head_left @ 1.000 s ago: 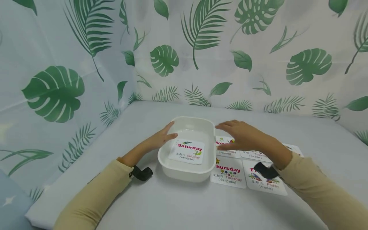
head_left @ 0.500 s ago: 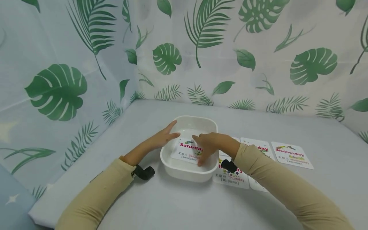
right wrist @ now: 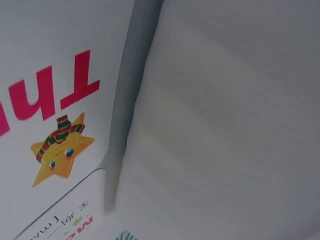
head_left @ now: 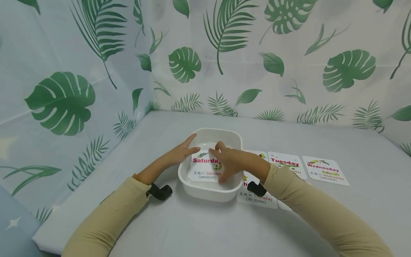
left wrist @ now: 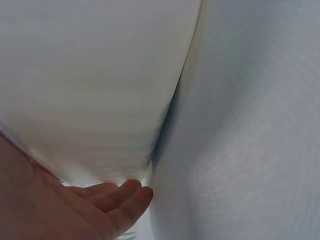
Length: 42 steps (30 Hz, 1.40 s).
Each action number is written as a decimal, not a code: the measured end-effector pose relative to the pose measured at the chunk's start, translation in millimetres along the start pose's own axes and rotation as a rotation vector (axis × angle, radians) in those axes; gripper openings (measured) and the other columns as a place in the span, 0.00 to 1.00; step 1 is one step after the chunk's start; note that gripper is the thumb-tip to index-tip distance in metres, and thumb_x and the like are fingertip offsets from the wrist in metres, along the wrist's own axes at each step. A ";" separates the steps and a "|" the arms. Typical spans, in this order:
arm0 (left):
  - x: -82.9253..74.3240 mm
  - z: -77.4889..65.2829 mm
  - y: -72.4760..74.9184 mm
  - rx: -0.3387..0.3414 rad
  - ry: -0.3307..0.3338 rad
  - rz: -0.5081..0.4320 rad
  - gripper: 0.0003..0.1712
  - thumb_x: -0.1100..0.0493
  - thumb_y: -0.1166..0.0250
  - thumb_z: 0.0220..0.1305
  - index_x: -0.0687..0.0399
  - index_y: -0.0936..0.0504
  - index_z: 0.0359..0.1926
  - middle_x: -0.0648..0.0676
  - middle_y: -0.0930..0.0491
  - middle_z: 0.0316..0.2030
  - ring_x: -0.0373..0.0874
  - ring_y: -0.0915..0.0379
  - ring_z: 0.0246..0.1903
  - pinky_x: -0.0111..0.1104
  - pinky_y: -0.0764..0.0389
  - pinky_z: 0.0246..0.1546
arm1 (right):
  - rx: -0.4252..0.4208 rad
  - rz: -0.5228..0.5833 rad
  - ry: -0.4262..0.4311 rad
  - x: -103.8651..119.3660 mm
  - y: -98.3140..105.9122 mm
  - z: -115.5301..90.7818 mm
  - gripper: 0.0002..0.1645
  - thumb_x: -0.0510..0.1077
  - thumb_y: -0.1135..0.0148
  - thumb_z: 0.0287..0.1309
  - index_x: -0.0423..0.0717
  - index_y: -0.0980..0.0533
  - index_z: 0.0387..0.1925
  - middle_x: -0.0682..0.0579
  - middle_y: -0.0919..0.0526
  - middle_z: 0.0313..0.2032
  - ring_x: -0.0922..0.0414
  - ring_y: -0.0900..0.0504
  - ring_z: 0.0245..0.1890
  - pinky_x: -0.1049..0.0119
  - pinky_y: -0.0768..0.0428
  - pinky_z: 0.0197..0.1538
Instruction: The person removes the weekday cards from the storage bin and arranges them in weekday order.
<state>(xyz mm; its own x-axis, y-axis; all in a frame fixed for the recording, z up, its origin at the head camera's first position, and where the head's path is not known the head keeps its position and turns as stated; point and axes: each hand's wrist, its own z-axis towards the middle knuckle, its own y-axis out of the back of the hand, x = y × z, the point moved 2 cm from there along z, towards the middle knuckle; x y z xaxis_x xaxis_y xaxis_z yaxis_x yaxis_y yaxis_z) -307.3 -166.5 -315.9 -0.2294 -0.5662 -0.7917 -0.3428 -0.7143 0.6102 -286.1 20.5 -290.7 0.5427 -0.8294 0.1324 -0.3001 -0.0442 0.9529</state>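
A white card printed "Saturday" (head_left: 204,170) lies inside a white plastic basin (head_left: 210,194). My right hand (head_left: 229,160) reaches over the basin's right rim and holds this card by its right part, thumb toward the near edge and fingers toward the far edge. The fingertips cover the end of the word. My left hand (head_left: 178,155) grips the basin's left rim, with the thumb over the inner side. In the left wrist view, the left fingers (left wrist: 122,202) lie along the basin's outer wall (left wrist: 90,85). The right hand does not show in its own wrist view.
Right of the basin lie more weekday cards: Thursday (head_left: 257,200), Tuesday (head_left: 285,164) and Wednesday (head_left: 325,170). The right forearm partly covers others. A "Mo" card (right wrist: 75,220) shows in the right wrist view. Behind the grey tabletop (head_left: 179,228) hangs a leaf-print cloth (head_left: 237,78).
My right hand has come from right of the basin down into it, onto the Saturday card. The card has shifted slightly left within the basin. My left hand keeps its place.
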 end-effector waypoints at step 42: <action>-0.4 1.6 0.6 -0.004 0.022 0.003 0.41 0.48 0.54 0.69 0.50 0.67 0.71 0.58 0.64 0.72 0.56 0.65 0.70 0.52 0.53 0.67 | -0.213 -0.126 0.137 0.5 8.1 -22.1 0.58 0.62 0.30 0.36 0.39 0.42 0.65 0.44 0.33 0.56 0.50 0.33 0.54 0.52 0.33 0.60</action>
<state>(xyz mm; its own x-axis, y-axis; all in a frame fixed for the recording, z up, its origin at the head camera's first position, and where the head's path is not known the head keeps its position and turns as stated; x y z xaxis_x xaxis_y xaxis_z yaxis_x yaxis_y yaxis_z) -308.8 -166.0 -315.3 -0.2101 -0.5774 -0.7890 -0.3382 -0.7143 0.6128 -270.9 32.0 -276.9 0.6706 -0.7412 0.0312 -0.0602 -0.0124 0.9981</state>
